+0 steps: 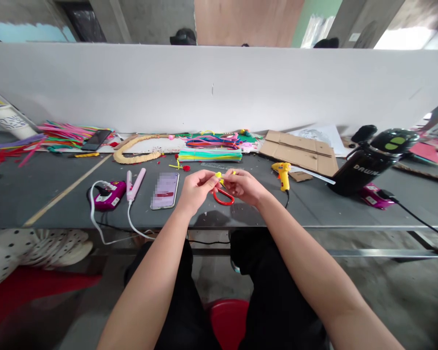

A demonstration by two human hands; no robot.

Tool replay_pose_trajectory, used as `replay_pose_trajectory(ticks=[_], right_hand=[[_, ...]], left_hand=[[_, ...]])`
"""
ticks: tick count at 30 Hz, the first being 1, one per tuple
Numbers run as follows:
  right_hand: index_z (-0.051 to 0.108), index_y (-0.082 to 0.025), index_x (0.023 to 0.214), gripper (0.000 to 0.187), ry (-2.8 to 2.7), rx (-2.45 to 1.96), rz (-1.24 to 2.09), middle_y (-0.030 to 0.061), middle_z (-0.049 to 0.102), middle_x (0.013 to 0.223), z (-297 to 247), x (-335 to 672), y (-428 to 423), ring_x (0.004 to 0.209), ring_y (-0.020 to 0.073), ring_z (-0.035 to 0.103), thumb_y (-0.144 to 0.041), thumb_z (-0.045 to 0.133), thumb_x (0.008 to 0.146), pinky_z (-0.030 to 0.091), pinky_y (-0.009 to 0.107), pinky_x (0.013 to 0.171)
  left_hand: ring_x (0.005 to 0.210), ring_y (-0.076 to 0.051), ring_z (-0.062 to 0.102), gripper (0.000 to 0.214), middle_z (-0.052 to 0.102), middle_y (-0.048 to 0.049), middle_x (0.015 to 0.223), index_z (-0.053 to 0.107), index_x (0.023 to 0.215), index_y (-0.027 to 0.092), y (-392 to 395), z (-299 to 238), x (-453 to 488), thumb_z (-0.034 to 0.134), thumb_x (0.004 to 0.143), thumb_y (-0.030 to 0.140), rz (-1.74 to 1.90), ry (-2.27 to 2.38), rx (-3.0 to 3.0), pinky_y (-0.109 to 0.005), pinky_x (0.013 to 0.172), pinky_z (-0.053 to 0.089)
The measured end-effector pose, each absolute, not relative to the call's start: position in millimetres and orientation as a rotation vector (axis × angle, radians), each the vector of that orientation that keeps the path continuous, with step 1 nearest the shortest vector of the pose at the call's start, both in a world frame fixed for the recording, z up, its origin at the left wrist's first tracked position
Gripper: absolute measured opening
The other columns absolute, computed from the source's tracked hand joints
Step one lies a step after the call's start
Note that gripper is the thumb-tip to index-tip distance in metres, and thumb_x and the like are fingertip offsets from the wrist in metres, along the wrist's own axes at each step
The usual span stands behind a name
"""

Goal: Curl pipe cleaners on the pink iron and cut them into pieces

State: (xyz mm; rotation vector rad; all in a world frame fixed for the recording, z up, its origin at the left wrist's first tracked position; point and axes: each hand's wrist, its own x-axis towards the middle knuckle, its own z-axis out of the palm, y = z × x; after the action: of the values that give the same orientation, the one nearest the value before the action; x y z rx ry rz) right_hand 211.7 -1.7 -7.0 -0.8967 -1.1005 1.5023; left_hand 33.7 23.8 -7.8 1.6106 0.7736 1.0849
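Note:
My left hand pinches a small yellow piece of pipe cleaner between thumb and fingertips. Close against it, my right hand is closed on the same yellow piece, with a bit showing above its fingers. Both hands are raised over the front part of the table. Red-handled scissors lie just beneath them, their blades hidden. Behind the hands is a bundle of green and yellow pipe cleaners, with blue and red ones farther back.
Left of my hands lie a phone, a pink hair straightener and a purple power socket. To the right are a yellow glue gun, cardboard and a black flask. A white partition stands behind.

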Motion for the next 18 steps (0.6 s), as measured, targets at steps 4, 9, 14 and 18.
replay_pose_trajectory(ticks=[4, 9, 14, 18], right_hand=[[0.061, -0.016, 0.079, 0.030, -1.370, -1.013, 1.304, -0.0024, 0.054, 0.062, -11, 212, -4, 0.054, 0.0095, 0.045, -0.045, 0.072, 0.078, 0.031, 0.023, 0.049], [0.068, -0.013, 0.086, 0.033, -1.633, -1.158, 0.910, 0.0024, 0.063, 0.073, -16, 209, -2, 0.065, 0.0124, 0.052, -0.046, 0.063, 0.085, 0.041, 0.025, 0.061], [0.069, -0.013, 0.085, 0.034, -1.706, -1.235, 0.796, 0.0036, 0.066, 0.075, -16, 208, -1, 0.068, 0.0138, 0.053, -0.045, 0.058, 0.087, 0.041, 0.025, 0.063], [0.069, -0.014, 0.084, 0.031, -1.804, -1.307, 0.710, 0.0008, 0.060, 0.069, -10, 202, -9, 0.064, 0.0123, 0.047, -0.041, 0.055, 0.089, 0.036, 0.024, 0.061]], left_hand=[[0.061, -0.013, 0.059, 0.036, 0.068, -0.0039, 0.071, 0.068, 0.087, 0.015, 30, -12, 31, 0.068, 0.079, 0.050, 1.103, 0.945, 1.640, -0.026, 0.058, 0.047], [0.064, -0.014, 0.060, 0.033, 0.068, -0.0047, 0.074, 0.068, 0.087, 0.015, 32, -12, 26, 0.068, 0.080, 0.048, 1.034, 0.947, 1.688, -0.026, 0.060, 0.047], [0.064, -0.015, 0.060, 0.030, 0.069, -0.0054, 0.074, 0.068, 0.087, 0.015, 31, -12, 27, 0.068, 0.079, 0.044, 1.026, 0.919, 1.675, -0.027, 0.062, 0.049], [0.066, -0.016, 0.061, 0.024, 0.070, -0.0055, 0.075, 0.068, 0.085, 0.016, 32, -13, 26, 0.063, 0.082, 0.039, 1.110, 1.044, 1.815, -0.027, 0.063, 0.047]])
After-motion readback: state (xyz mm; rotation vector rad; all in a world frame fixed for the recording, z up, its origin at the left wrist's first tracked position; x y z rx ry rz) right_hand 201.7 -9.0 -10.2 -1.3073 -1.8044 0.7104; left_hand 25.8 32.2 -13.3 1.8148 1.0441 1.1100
